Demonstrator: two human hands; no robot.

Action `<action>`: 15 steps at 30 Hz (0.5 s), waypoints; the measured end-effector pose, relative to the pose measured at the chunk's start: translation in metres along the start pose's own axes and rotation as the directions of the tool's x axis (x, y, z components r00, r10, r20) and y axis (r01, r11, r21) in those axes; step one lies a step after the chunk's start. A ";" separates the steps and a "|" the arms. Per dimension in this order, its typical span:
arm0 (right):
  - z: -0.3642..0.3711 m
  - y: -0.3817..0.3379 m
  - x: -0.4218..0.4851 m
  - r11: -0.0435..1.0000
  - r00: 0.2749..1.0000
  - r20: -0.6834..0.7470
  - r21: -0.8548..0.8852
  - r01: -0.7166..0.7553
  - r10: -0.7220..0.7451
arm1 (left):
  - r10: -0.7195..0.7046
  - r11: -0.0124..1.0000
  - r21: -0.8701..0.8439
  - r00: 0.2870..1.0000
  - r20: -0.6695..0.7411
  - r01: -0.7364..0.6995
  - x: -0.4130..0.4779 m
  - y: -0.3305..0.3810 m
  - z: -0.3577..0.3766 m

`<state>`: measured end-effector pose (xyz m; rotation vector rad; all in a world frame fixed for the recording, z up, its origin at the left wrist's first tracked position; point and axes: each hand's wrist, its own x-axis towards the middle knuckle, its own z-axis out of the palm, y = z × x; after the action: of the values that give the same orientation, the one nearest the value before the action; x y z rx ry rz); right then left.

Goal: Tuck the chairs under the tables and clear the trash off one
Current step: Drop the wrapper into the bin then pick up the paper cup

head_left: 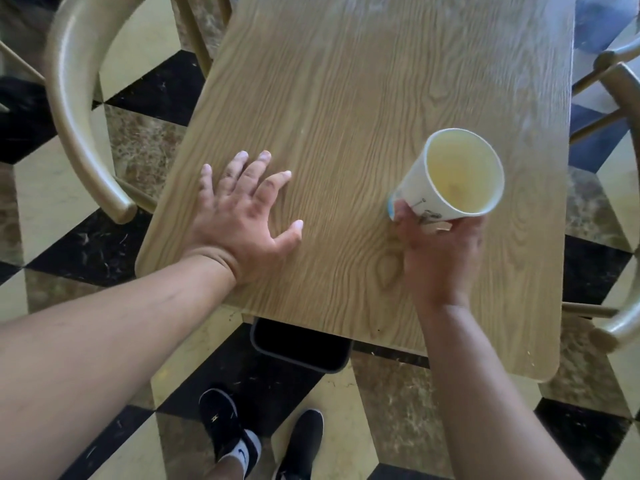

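A white paper cup [450, 174] with a printed side is tilted toward me, its inside empty and yellowish. My right hand [440, 251] grips it near the base, just above the wooden table [363, 81]. My left hand [242, 209] lies flat on the table's left part, fingers spread, holding nothing. A curved wooden chair [74, 109] stands at the table's left edge, its armrest tip close to the tabletop. Parts of another chair [620, 77] show at the right edge.
A dark bin [301, 344] sits on the floor under the table's near edge, partly hidden. My two black shoes [263, 441] stand on the checkered floor. A chair arm [620, 327] pokes in at the lower right.
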<state>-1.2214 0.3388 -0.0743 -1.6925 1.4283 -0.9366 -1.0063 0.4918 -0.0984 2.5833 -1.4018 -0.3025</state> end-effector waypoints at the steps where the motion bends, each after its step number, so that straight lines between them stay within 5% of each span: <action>1: 0.005 -0.003 -0.006 1.000 0.999 0.038 -0.011 0.017 -0.016 | -0.002 1.000 -0.003 1.000 0.005 0.002 0.000 0.000 0.000; 6: 0.021 -0.019 -0.056 0.995 0.943 0.322 -0.033 0.096 -0.080 | -0.001 1.000 0.011 0.999 0.032 0.001 0.000 0.001 -0.004; 15: -0.022 -0.021 -0.145 0.905 0.655 0.673 0.054 0.422 -0.345 | -0.001 1.000 0.007 1.000 0.003 0.001 -0.002 0.002 -0.002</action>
<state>-1.2489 0.4837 -0.0568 -2.1683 0.6410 -0.3550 -1.0088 0.4923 -0.0961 2.5901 -1.4058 -0.3015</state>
